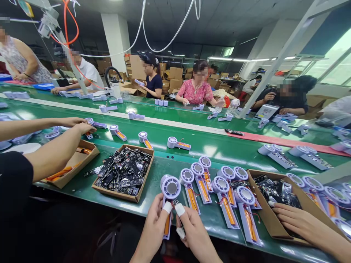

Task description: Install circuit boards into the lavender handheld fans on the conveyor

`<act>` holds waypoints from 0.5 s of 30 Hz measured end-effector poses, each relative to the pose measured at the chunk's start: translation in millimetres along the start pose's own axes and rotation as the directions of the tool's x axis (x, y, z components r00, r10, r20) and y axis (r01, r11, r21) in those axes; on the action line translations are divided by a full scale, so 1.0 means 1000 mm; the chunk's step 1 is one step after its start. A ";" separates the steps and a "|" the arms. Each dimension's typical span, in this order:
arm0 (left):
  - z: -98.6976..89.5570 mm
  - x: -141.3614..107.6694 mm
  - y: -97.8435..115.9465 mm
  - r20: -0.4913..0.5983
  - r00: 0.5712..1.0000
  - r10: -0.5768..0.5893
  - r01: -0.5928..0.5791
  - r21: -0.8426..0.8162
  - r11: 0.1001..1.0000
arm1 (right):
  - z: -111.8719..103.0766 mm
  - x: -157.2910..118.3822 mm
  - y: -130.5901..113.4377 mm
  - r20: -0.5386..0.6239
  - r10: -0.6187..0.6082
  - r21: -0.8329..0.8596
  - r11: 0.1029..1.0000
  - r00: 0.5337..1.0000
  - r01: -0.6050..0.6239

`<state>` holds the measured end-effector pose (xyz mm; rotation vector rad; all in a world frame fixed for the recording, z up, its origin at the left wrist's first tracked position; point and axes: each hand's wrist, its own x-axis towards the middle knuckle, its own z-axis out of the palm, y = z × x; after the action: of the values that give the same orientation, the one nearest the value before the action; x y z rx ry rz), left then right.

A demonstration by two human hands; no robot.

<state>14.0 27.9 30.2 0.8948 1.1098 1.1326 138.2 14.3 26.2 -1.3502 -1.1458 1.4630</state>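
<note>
My left hand [154, 219] is closed around the handle of a lilac handheld fan [170, 187], its round head up and an orange battery in the open handle. A white cover wraps the thumb tip. Beside it, my right hand [193, 224] pinches a small black circuit board [176, 202] against the fan, near the base of the head; most of the board is hidden by the fingers. White covers show on this hand's fingertips too. Just right of my hands, several similar open fans [221, 185] with orange batteries and thin red wires lie on the green bench.
A cardboard tray of circuit boards [147, 159] stands left of my hands. Another board box [270, 219] sits at right, with a co-worker's hand [298, 219] in it. At left, a co-worker's arms [59, 146] reach over a box with orange batteries [91, 148]. A green conveyor belt [208, 140] carries fans.
</note>
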 end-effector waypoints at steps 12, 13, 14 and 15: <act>0.008 0.006 0.003 -0.014 0.976 -0.216 0.212 -0.133 0.968 | -0.002 -0.021 0.035 -0.083 -0.702 -0.788 0.481 0.708 0.385; 0.007 0.006 0.005 0.029 0.975 -0.219 0.220 -0.192 0.956 | -0.003 -0.021 0.035 -0.073 -0.710 -0.797 0.463 0.701 0.387; 0.006 0.005 0.006 0.070 0.975 -0.212 0.223 -0.254 0.941 | -0.004 -0.021 0.035 -0.062 -0.717 -0.801 0.450 0.694 0.394; 0.005 0.004 0.008 0.106 0.974 -0.198 0.222 -0.306 0.926 | -0.005 -0.020 0.035 -0.050 -0.723 -0.800 0.442 0.689 0.406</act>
<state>17.0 33.6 38.0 0.5468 0.9068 1.0529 145.1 -13.4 -2.3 -1.4269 -1.7927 0.1284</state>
